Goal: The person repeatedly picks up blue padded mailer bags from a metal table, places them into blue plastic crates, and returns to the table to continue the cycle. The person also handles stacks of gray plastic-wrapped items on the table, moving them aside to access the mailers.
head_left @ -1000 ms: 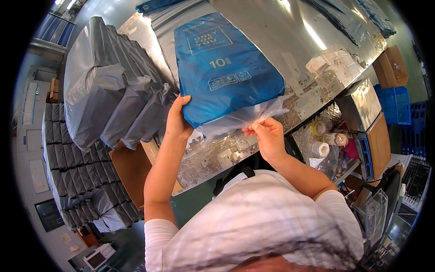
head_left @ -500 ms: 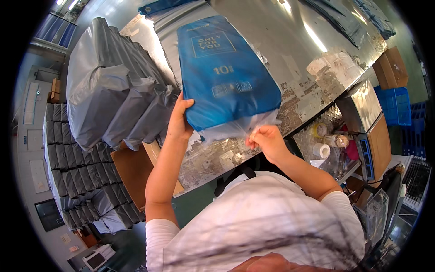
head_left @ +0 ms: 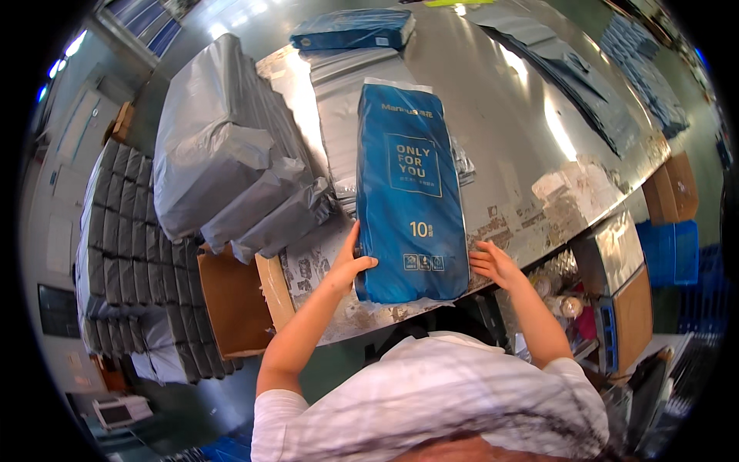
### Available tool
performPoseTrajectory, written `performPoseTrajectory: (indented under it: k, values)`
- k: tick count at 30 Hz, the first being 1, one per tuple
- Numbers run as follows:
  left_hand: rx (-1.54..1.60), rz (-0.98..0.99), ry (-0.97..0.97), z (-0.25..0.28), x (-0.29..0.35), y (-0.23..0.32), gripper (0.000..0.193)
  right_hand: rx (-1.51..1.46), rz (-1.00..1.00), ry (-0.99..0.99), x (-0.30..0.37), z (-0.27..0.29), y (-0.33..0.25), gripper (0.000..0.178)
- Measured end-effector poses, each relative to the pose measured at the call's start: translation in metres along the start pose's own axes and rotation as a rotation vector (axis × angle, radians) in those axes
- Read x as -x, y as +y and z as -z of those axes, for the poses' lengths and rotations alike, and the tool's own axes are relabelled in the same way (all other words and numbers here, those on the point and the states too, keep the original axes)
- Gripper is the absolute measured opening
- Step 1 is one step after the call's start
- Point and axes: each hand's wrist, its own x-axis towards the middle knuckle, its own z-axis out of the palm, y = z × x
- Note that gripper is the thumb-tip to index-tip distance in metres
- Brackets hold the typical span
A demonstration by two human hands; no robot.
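Observation:
A long blue plastic-wrapped pack (head_left: 412, 208) lies in front of me at the table's near edge, its far end over a stack of flat grey plastic bags (head_left: 339, 85). Clear film sticks out a little at its far end. My left hand (head_left: 348, 266) grips its near left edge, thumb on top and fingers along the side. At the near right edge, my right hand (head_left: 494, 264) has its fingers stretched out beside the pack, touching or nearly touching it. The pack's underside is hidden.
Filled grey bags (head_left: 223, 146) are heaped at the left, above an open cardboard box (head_left: 231, 304). Another blue pack (head_left: 354, 29) lies at the far edge. Dark flat bags (head_left: 558, 85) rest on the metal table (head_left: 500, 169). A blue crate (head_left: 668, 254) stands right.
My right hand has let go of the clear film at the pack's near end and moved to its right side. The pack now lies straighter, and my left hand still holds its left edge.

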Motion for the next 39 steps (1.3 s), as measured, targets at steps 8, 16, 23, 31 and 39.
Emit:
performPoseTrajectory:
  k: [8,16,23,31,39]
  values:
    - [0.034,-0.078,0.207,-0.032,0.005,0.064,0.081,-0.312,-0.046,-0.307,-0.052,-0.110,-0.064,0.060]
    - [-0.379,-0.286,0.201,-0.054,0.085,0.151,0.071,-0.310,0.214,-0.413,0.004,-0.178,-0.069,0.053]
    - [-0.956,-0.618,0.528,-0.035,0.307,0.111,0.101,-0.234,0.457,-0.924,0.056,-0.275,0.004,0.062]
    - [-0.786,-0.497,1.005,-0.005,0.547,-0.048,0.109,-0.139,0.085,-1.495,0.072,-0.428,0.196,0.076]
    - [-0.518,-0.399,1.469,0.038,0.705,-0.150,0.107,0.186,-0.475,-1.481,0.162,-0.590,0.396,0.076]
